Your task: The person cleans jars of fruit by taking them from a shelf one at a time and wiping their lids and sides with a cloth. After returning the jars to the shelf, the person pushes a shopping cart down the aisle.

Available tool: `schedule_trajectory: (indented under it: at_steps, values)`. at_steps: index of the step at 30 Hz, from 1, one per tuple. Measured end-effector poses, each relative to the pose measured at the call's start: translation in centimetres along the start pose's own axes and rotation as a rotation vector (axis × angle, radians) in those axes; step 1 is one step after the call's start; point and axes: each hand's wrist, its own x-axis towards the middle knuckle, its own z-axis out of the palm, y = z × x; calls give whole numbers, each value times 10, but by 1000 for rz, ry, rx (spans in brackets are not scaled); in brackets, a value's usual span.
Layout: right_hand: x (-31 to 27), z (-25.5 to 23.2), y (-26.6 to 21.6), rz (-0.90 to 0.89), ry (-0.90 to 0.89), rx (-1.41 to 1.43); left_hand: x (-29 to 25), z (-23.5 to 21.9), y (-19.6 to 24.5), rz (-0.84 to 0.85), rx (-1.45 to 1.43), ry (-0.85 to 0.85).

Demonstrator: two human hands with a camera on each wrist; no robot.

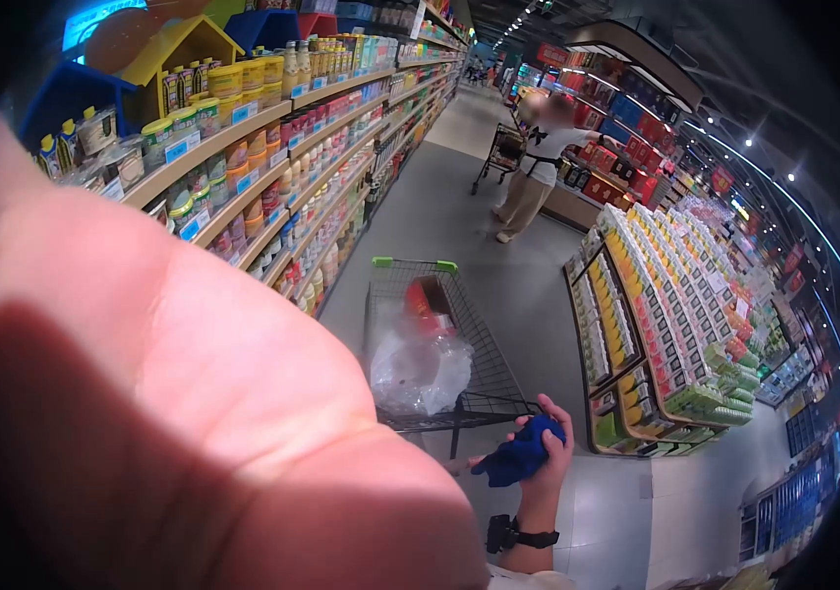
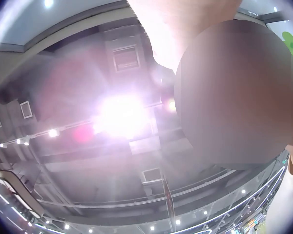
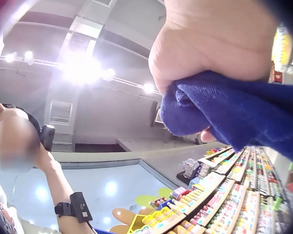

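My left hand (image 1: pixel 174 364) looms very close to the head camera, filling the lower left of the head view; its fingers lie out of frame. In the right wrist view, the left arm (image 3: pixel 71 195) is raised so that the hand comes up beside the blurred head and a dark device (image 3: pixel 47 138). My right hand (image 1: pixel 555 457) grips a bunched dark blue cloth (image 1: pixel 518 454) near the corner of a shopping cart (image 1: pixel 487 344). Close up, the cloth (image 3: pixel 219 109) hangs in folds beneath the right hand (image 3: pixel 210 48).
In the cart lie a clear plastic bag (image 1: pixel 420 379) and a red package (image 1: pixel 428 305). Stocked shelves (image 1: pixel 272 187) line the left of the aisle. On the right stands a large stacked carton display (image 1: pixel 656 315). Farther ahead, a person (image 1: pixel 536 167) stands beside another cart (image 1: pixel 501 152).
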Motion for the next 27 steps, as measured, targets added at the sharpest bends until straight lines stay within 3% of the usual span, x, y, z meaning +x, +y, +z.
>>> schedule_trajectory:
  at_steps: [27]
  values:
    - [12, 14, 21, 94, -59, -36, -10, -22, -11, -5, 102, -177]
